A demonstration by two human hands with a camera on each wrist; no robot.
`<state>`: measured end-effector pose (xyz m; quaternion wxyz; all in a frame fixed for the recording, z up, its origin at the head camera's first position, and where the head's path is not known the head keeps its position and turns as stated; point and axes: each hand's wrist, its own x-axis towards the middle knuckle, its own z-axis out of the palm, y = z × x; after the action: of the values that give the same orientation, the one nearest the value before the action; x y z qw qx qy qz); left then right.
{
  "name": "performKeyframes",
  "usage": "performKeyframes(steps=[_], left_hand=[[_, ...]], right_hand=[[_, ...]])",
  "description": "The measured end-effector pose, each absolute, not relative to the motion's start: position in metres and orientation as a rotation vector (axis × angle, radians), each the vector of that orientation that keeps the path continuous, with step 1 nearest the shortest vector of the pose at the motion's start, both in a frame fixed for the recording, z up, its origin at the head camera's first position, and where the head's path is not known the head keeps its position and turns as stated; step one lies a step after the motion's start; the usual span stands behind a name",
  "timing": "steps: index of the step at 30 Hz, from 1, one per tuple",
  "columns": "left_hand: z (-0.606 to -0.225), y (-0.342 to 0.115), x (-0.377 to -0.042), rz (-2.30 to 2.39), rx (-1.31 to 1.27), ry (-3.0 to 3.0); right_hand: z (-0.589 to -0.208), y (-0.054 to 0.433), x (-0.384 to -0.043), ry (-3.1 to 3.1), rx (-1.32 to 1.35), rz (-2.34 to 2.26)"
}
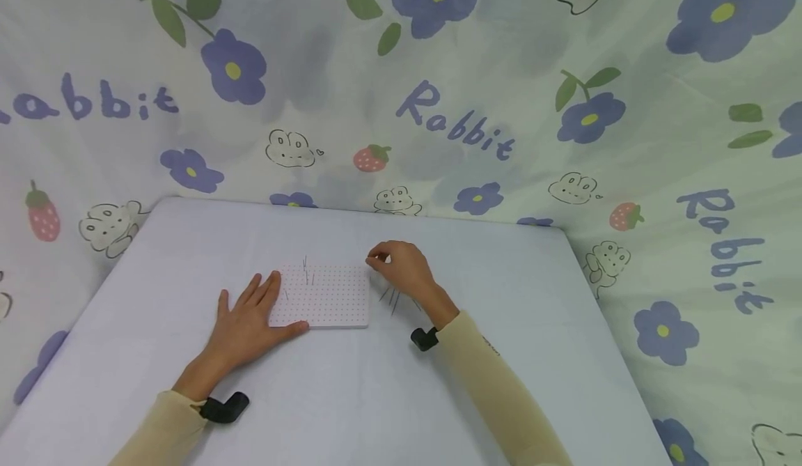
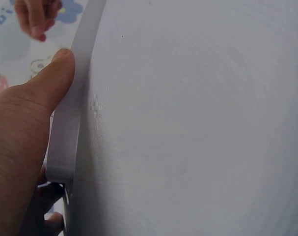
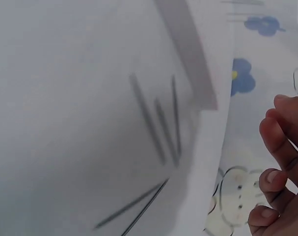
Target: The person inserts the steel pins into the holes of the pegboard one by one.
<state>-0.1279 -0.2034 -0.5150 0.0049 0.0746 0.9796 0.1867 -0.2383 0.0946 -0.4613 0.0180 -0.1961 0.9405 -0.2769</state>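
Note:
A white pegboard [image 1: 338,299] with a grid of small holes lies on the table. Several thin metal pins [image 1: 307,274] stand up from its left half. My left hand [image 1: 247,323] rests at the board's left side, fingers spread along that edge and thumb along the front edge. By the far right corner is my right hand [image 1: 404,267], raised, with thumb and index fingertips together and the other fingers curled. I cannot tell whether a pin is between those fingertips. Several loose pins [image 3: 148,120] lie on the table beneath the right hand, beside the board.
The white-covered table [image 1: 501,382] extends around the board on all sides. Behind it and at both sides hangs a curtain [image 1: 326,90] printed with flowers and rabbits. A black wrist camera [image 1: 227,407] sits on the left wrist, another [image 1: 424,339] on the right.

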Motion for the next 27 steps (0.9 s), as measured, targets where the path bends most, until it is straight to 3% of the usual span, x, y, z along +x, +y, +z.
performKeyframes(steps=[14,27], left_hand=[[-0.516,-0.205,-0.127,0.578,0.231,3.069],[-0.518,-0.203,-0.130,0.582,0.231,3.057]], right_hand=[[-0.500,0.174,-0.232,2.747,-0.378,-1.086],[-0.504,0.195,-0.221,2.682,-0.358,-1.030]])
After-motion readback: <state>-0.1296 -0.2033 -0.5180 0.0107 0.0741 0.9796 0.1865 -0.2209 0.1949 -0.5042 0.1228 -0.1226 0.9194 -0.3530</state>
